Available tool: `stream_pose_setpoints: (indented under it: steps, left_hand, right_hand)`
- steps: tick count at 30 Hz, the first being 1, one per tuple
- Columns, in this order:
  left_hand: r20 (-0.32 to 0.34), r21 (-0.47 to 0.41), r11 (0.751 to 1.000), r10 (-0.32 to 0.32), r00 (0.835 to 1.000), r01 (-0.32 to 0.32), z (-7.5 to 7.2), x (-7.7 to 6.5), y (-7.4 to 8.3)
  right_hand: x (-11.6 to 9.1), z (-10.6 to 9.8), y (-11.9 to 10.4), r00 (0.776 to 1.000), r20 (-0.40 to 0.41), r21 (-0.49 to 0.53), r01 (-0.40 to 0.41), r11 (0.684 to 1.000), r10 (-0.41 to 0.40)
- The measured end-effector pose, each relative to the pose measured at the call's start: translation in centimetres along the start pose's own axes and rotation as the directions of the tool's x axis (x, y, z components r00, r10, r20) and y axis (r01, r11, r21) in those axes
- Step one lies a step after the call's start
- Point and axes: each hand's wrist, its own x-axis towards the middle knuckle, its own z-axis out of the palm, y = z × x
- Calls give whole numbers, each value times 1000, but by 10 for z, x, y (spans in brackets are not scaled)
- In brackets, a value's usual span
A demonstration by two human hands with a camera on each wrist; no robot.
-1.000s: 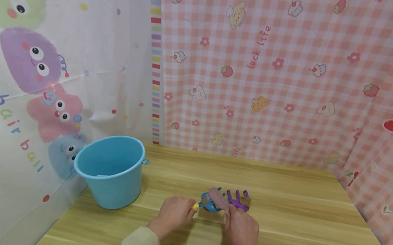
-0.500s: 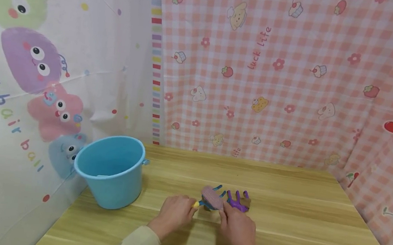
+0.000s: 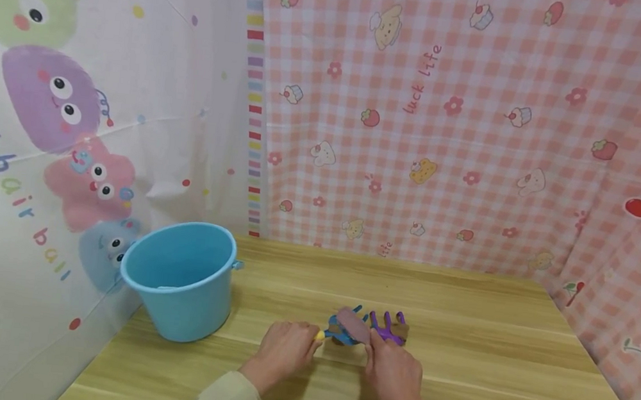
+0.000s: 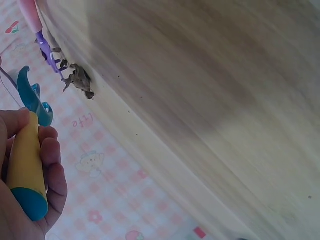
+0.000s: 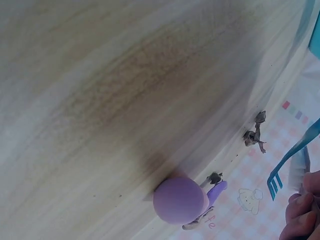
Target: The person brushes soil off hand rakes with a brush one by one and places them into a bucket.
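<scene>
My left hand (image 3: 286, 346) grips the yellow handle (image 4: 26, 162) of a small blue hand rake (image 4: 34, 100), its prongs pointing away. In my right hand (image 3: 395, 371) is a small brush (image 3: 352, 325) with a mauve oval head, seen edge-tilted over the rake's head. Pale bristles (image 5: 299, 170) face the rake in the right wrist view; whether they touch it cannot be told. Just beyond my right hand a purple rake (image 3: 382, 330) lies on the table, its handle mostly hidden by that hand in the head view. Brown dried leaves (image 4: 79, 80) lie by it.
A light blue bucket (image 3: 183, 306) stands on the left of the wood-grain table (image 3: 492, 345). Dark specks dot the tabletop in both wrist views. Printed cloths hang behind, a pink checked one (image 3: 465, 137) at the back and right, a white one (image 3: 189, 116) at left.
The brush swung left over the blue rake with its flat back showing, then returned rightward and tilted again. My right hand moved slightly with it; my left hand stayed nearly still.
</scene>
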Motion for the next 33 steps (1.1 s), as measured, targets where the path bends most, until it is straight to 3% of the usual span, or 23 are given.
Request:
stream_pose_setpoints:
  steps: [9,15,22,33]
  left_hand:
    - [-12,45,999,2,1000,-1,3,-3,-1]
    - [-9,40,999,-28,1000,28,3,-4,0]
    - [8,33,998,-60,998,60,2,-2,0]
    - [32,34,997,-70,997,69,4,-3,1]
  right_hand:
    - [0,4,11,1000,-17,-36,-16,999,15]
    - [0,1,9,999,-30,19,-26,999,27]
    - [-3,3,-1,997,-52,28,67,997,-65]
    - [0,1,6,1000,12,-47,-6,999,7]
